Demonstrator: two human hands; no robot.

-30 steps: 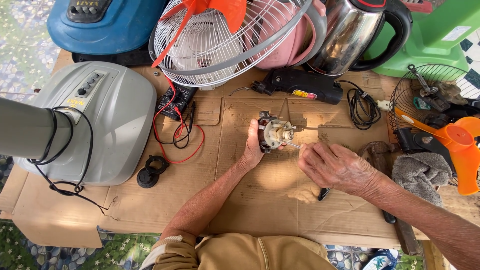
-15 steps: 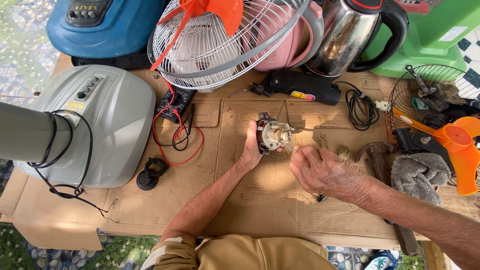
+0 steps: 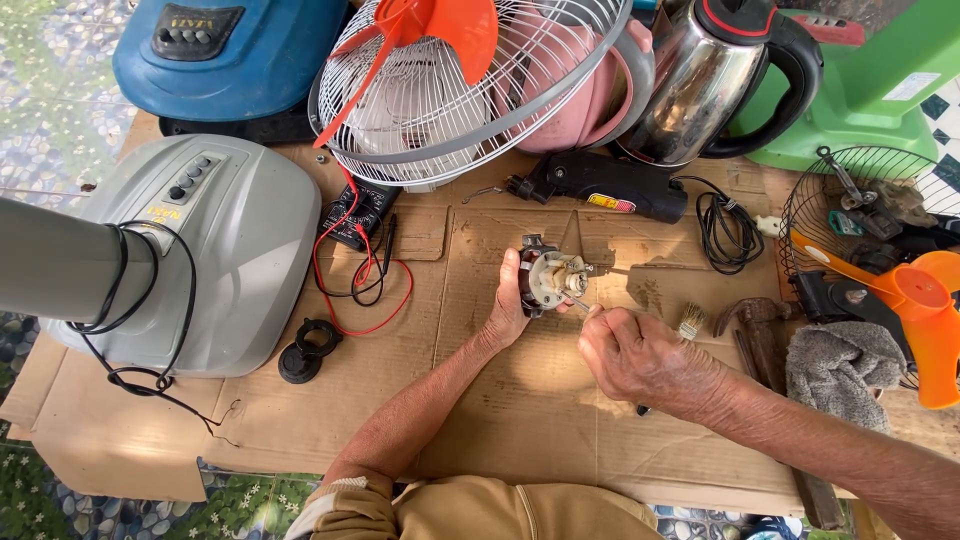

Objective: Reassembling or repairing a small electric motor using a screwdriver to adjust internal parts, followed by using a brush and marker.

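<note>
Left hand [image 3: 508, 305] grips the fan motor [image 3: 548, 279] above the cardboard [image 3: 520, 400], shaft end facing right. Right hand [image 3: 635, 352] is closed on a thin tool, tip at the motor hub. Looks like hub work; next move needs steady tip alignment.

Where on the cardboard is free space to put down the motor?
Bare cardboard lies between the two forearms, below the motor in the left hand. Another free patch lies between the red wire and the left forearm. The top edge by the fan guard and kettle is crowded, as is the right by the hammer and cloth.
</note>
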